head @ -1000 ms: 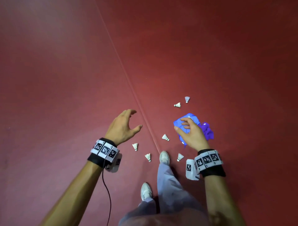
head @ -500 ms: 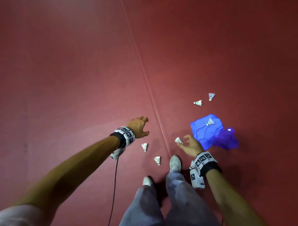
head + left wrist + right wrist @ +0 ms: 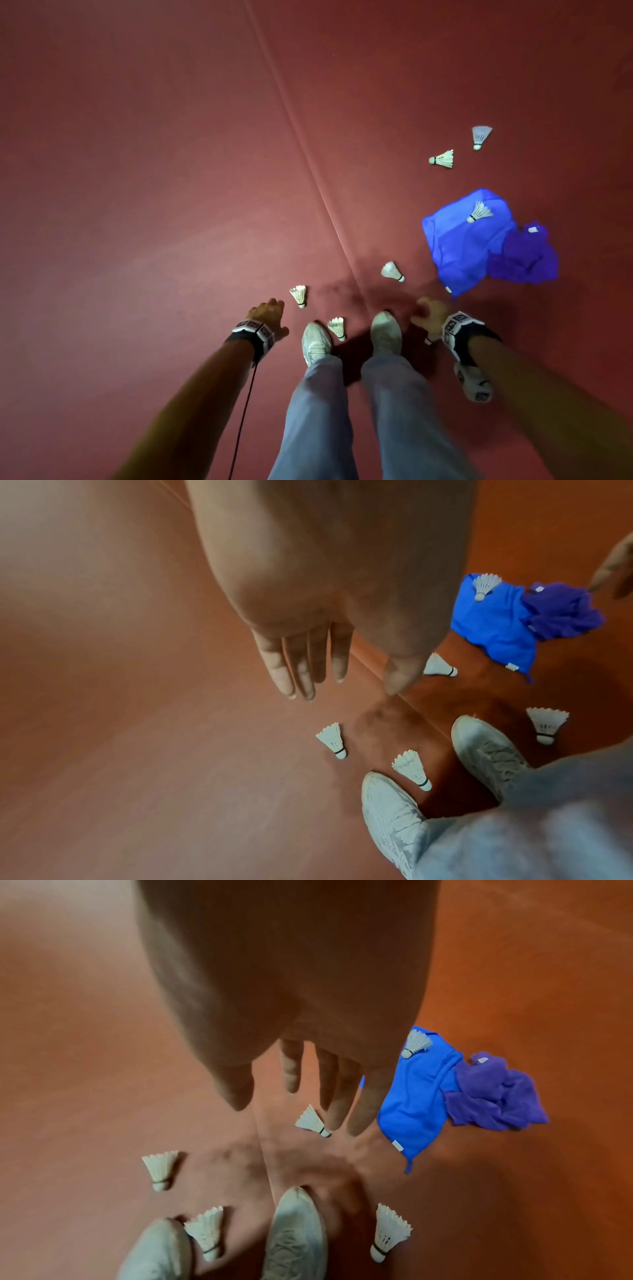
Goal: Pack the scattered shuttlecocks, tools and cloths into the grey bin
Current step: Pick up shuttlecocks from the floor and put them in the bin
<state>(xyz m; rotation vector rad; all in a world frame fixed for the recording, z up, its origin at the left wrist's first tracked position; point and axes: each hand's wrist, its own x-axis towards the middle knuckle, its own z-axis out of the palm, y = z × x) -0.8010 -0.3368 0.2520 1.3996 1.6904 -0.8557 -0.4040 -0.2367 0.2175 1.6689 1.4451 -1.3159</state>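
Observation:
Several white shuttlecocks lie on the red floor around my feet. One shuttlecock [image 3: 299,295] lies just beyond my left hand [image 3: 269,313], which is open with straight fingers [image 3: 301,666] and holds nothing. My right hand [image 3: 428,315] is open too, its fingers [image 3: 337,1091] hanging above another shuttlecock [image 3: 310,1121]. A further shuttlecock [image 3: 388,1231] lies right of my right shoe. The blue cloth [image 3: 459,246] carries a shuttlecock [image 3: 479,213], and a crumpled purple cloth [image 3: 524,257] lies against it. The grey bin is out of view.
My white shoes [image 3: 315,342] [image 3: 385,332] stand between the hands, with a shuttlecock [image 3: 337,328] between them. Two more shuttlecocks [image 3: 442,159] [image 3: 480,136] lie farther off at the right. A floor seam [image 3: 308,164] runs diagonally.
My right hand has left the blue cloth and come down beside my right shoe. My left hand has dropped low toward the shuttlecock near my left shoe.

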